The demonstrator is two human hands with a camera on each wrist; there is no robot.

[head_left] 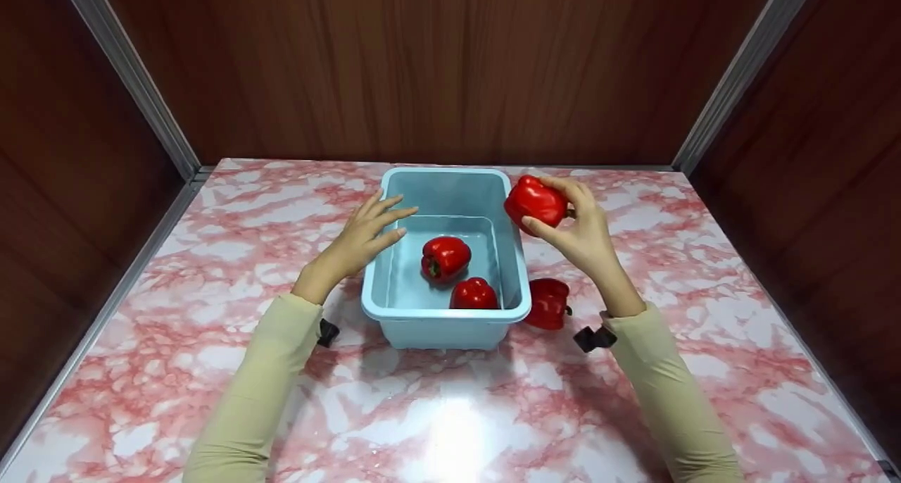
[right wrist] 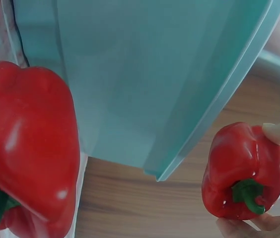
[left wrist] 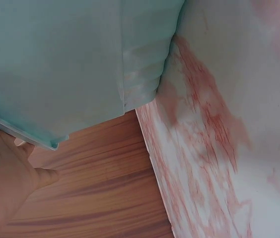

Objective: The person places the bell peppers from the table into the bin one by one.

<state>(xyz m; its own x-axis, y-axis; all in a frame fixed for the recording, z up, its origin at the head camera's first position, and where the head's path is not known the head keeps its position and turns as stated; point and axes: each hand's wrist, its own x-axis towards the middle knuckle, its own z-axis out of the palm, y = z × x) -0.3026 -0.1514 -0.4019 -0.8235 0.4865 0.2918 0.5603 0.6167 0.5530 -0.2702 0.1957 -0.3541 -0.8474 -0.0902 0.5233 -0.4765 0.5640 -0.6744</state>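
Note:
In the head view a light blue plastic bin (head_left: 443, 334) stands mid-table, with two red bell peppers inside: one near its middle (head_left: 445, 259), another by the near wall (head_left: 474, 294). My right hand (head_left: 581, 226) holds a third red bell pepper (head_left: 536, 203) between thumb and fingers, just above the bin's right rim. The right wrist view shows this held pepper (right wrist: 246, 171) with its green stem. Another red bell pepper (head_left: 550, 304) lies on the table against the bin's right side. My left hand (head_left: 362, 236), fingers spread and holding nothing, is over the bin's left rim.
The table (head_left: 232, 370) has a red-and-white marbled top. Brown wood-grain panels (head_left: 436, 67) close it in at the back and both sides, joined by grey metal corner posts (head_left: 134, 82).

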